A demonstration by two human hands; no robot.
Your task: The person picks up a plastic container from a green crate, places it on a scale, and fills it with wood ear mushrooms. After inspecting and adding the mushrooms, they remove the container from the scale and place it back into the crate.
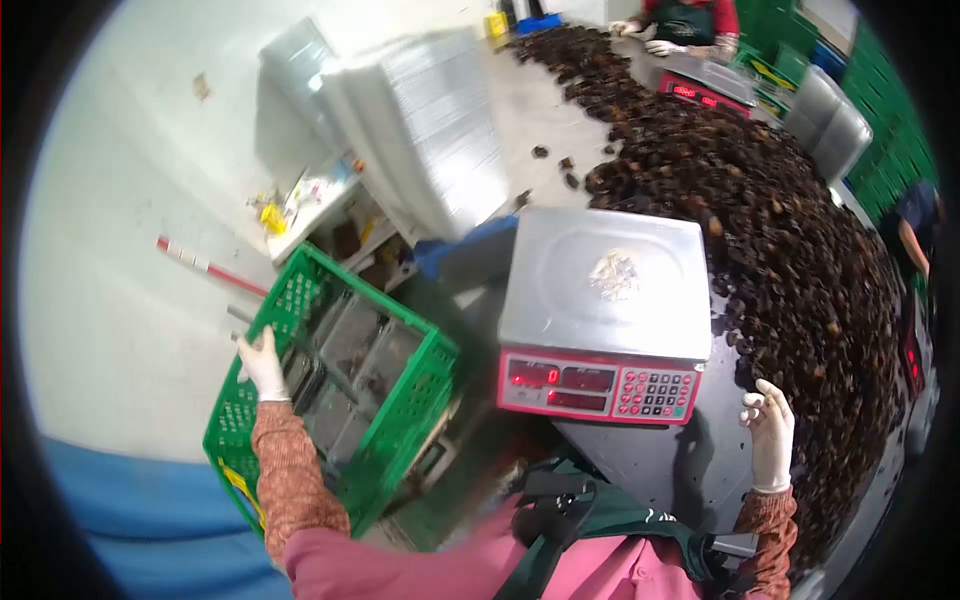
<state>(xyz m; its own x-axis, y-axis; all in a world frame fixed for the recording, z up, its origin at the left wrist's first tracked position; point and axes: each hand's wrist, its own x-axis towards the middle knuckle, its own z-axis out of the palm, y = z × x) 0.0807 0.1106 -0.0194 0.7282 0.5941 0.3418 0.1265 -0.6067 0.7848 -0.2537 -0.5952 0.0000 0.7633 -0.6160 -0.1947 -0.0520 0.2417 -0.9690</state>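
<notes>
Head view, left hand [262, 365] on crate [400, 400] rim

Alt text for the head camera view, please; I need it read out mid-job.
A white-gloved left hand is at the edge of a green crate containing clear plastic boxes. The gloved right hand, fingers partly curled, is near a large pile of dark pieces, with a red-and-silver scale between the hands and a co-worker across the table.
</notes>
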